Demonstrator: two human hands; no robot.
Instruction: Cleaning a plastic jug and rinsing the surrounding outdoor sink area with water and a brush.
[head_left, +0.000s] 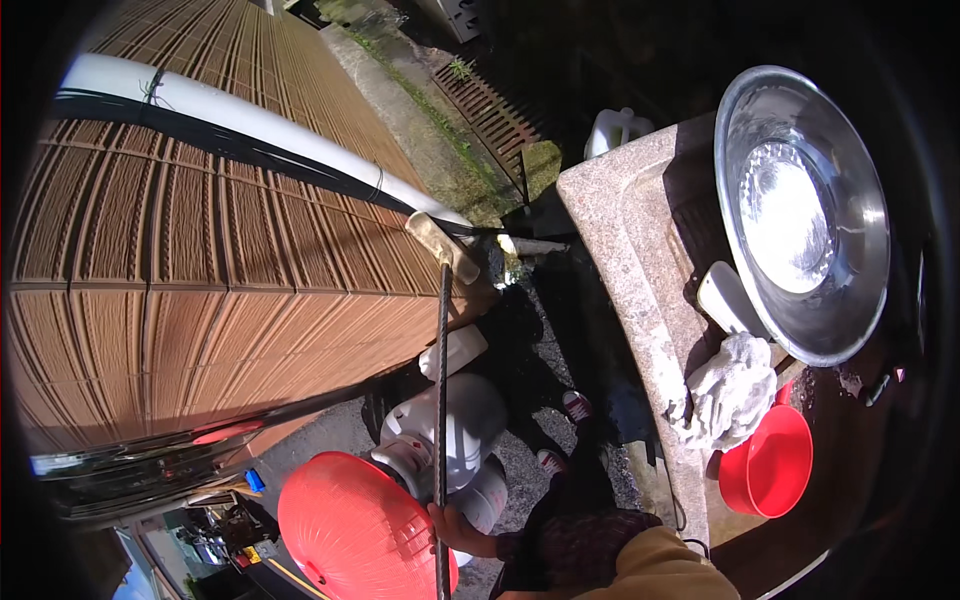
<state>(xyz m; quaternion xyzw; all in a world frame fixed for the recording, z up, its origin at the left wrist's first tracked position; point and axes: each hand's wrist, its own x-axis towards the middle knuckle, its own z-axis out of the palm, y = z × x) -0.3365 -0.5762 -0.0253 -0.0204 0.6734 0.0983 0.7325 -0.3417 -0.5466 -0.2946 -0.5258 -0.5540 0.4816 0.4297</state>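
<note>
My left hand (461, 531), in a dark patterned cuff, is closed around a long ridged metal rod (442, 315). A worn pale oblong head (441, 246) is at the rod's far end, near the wall corner and the pipe. Behind the rod, close to the hand, an upturned red plastic basket (352, 525) sits against grey gas cylinders (465, 427). My right hand is out of view. On the right lies a stone sink (600, 187) with a steel basin (855, 225), a white scoop-like container (724, 296), a wet white cloth (735, 390) and a red plastic dipper (772, 465).
A brown ribbed wall (225, 322) fills the left side, with a white pipe (262, 124) along it. A pale plastic container (459, 351) lies at its foot. Beyond are a rusty drain grate (487, 112) and a white jug (619, 124). My sneakers (576, 406) stand on wet ground.
</note>
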